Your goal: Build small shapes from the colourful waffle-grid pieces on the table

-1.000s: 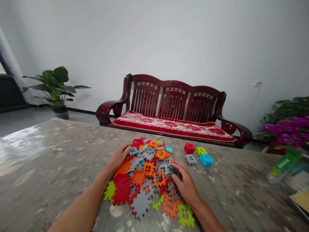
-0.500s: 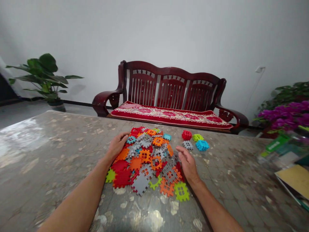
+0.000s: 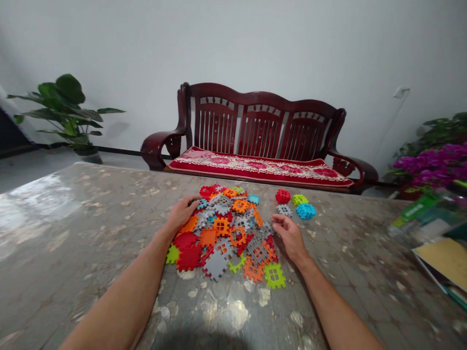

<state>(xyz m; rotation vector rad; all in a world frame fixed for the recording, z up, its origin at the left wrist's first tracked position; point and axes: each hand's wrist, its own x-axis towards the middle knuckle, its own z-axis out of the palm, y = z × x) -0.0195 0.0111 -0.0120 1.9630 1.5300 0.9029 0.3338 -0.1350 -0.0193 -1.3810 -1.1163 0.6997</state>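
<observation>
Interlocking plastic tiles in red, orange, grey, green and blue lie in a loose pile on the table [image 3: 120, 218]. My left hand [image 3: 182, 214] rests against the pile's left edge, fingers stretched out beside a small blue tile [image 3: 203, 204]. On the other side, my right hand [image 3: 291, 237] is beside the grey tiles [image 3: 268, 230] with its fingers loosely bent and nothing seen in them. A plain grey tile [image 3: 216, 265] and a green window tile [image 3: 275, 275] lie along the near edge. An orange window tile [image 3: 221, 226] sits mid-pile.
Beyond my right hand stand small built shapes: red [image 3: 283, 196], green [image 3: 299, 200], grey [image 3: 284, 210] and blue [image 3: 306, 211]. Clear containers and a yellowish booklet [image 3: 443, 260] occupy the table's right side. A wooden bench [image 3: 259, 121] stands behind the table.
The view has tilted slightly, so the table sits higher in the picture. My right hand has shifted slightly right, away from the pile; my left hand stays at its left edge.
</observation>
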